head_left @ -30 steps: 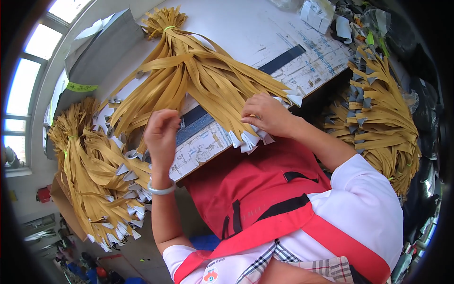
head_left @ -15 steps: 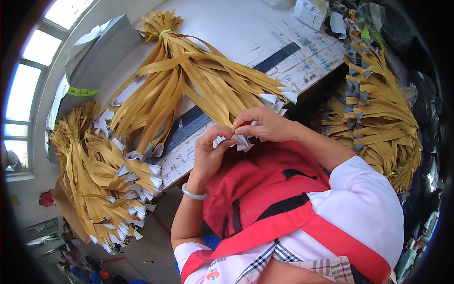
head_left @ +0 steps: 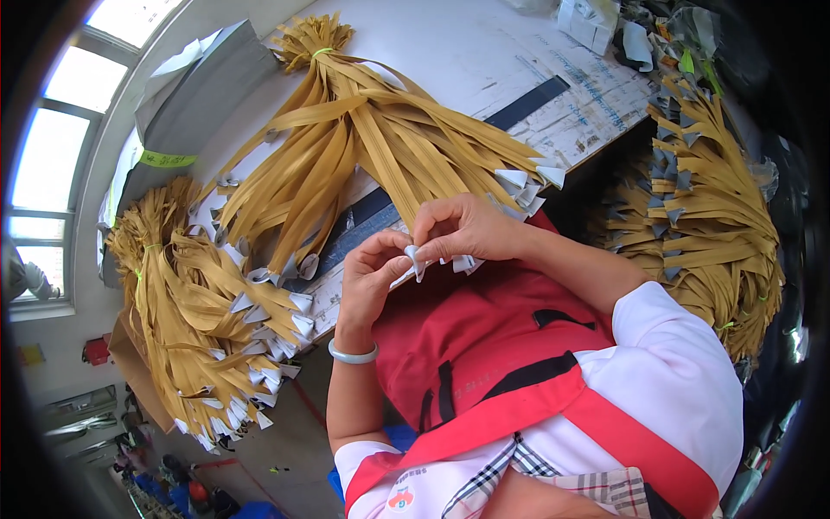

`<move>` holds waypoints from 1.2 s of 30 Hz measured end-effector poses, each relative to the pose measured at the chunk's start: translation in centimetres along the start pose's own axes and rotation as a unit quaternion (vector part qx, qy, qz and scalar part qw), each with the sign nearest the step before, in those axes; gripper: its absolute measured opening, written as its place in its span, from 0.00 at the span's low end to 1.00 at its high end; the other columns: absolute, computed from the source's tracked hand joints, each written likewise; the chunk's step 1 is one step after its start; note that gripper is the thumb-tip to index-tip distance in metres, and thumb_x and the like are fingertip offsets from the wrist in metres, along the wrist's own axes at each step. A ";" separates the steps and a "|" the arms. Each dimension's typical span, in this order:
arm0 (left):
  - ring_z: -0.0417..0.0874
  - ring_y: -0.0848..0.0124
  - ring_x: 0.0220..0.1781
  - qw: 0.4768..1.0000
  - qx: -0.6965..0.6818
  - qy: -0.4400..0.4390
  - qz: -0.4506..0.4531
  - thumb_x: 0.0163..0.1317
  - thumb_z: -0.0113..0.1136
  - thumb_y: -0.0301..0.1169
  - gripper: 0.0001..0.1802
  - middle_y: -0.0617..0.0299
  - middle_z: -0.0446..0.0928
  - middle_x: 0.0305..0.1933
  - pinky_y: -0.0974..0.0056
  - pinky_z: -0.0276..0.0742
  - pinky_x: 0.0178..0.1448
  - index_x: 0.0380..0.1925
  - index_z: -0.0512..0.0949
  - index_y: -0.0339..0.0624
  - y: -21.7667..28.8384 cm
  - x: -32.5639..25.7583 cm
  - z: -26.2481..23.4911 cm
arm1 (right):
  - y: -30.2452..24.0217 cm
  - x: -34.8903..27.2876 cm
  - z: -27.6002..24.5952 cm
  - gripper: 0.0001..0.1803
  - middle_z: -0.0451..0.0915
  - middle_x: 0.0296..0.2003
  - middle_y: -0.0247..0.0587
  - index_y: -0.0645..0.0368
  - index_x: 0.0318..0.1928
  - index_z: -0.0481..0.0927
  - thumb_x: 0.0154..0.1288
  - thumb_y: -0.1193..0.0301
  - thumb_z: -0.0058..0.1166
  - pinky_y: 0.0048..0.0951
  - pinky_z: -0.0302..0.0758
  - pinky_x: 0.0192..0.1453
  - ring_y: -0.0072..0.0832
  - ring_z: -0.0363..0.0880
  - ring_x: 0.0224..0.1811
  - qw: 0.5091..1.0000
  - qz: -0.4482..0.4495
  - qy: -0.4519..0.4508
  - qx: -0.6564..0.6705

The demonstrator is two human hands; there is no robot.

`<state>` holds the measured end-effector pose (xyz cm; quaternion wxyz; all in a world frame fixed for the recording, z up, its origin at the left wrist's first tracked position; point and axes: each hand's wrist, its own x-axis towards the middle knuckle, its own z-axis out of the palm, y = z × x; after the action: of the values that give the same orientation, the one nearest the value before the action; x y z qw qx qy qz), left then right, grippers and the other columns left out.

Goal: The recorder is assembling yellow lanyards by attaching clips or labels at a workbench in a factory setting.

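My left hand (head_left: 372,275) and my right hand (head_left: 471,229) meet at the table's front edge, in front of my red apron (head_left: 467,337). Between their pinched fingertips is the white folded end (head_left: 416,263) of a mustard-yellow tape strip, which looks like zipper tape. Other white tips show just under my right fingers. The bundle of strips (head_left: 380,130) fans out toward me on the table, tied at its far end with a yellow-green band. My fingers partly hide the end being handled.
A second tied bundle (head_left: 186,303) hangs over the table's left edge, above a cardboard box (head_left: 138,363). More yellow strips with grey tips (head_left: 709,208) are heaped at right. A dark bar (head_left: 527,104) lies on the white table (head_left: 450,43). A grey panel (head_left: 203,86) stands at far left.
The scene has shifted slightly to the right in view. My fingertips have closed together on one white end, which now sticks up between them. The bundles lie as before.
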<state>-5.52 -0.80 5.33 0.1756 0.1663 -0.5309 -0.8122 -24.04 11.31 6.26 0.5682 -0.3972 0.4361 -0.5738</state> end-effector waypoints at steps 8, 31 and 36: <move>0.80 0.71 0.44 0.998 0.036 -0.016 0.052 0.60 0.67 0.18 0.05 0.60 0.79 0.41 0.68 0.78 0.52 0.35 0.81 0.35 -0.3 -0.7 -0.1 | 1.4 -0.7 -0.2 0.06 0.78 0.38 0.30 0.61 0.40 0.82 0.65 0.75 0.66 0.20 0.74 0.39 0.16 0.78 0.37 0.996 -0.030 -0.003 -0.086; 0.80 0.77 0.38 0.912 0.242 0.245 0.223 0.66 0.59 0.13 0.09 0.60 0.75 0.44 0.72 0.81 0.42 0.44 0.75 0.34 -4.3 -3.5 4.6 | 2.6 -0.4 2.7 0.07 0.75 0.32 0.42 0.60 0.34 0.73 0.61 0.78 0.59 0.38 0.75 0.32 0.44 0.77 0.31 0.847 -0.283 0.115 -0.435; 0.81 0.76 0.42 0.969 0.049 0.191 0.146 0.61 0.64 0.13 0.19 0.60 0.75 0.49 0.71 0.81 0.46 0.51 0.73 0.34 -3.1 -3.1 3.6 | 2.1 0.4 2.2 0.06 0.75 0.33 0.43 0.60 0.35 0.73 0.64 0.76 0.59 0.37 0.74 0.34 0.42 0.77 0.33 0.872 -0.287 0.113 -0.379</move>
<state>-4.78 4.68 4.11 0.3825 0.2476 -0.5449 -0.7039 -21.33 10.88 4.91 0.1313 -0.6224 0.5484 -0.5428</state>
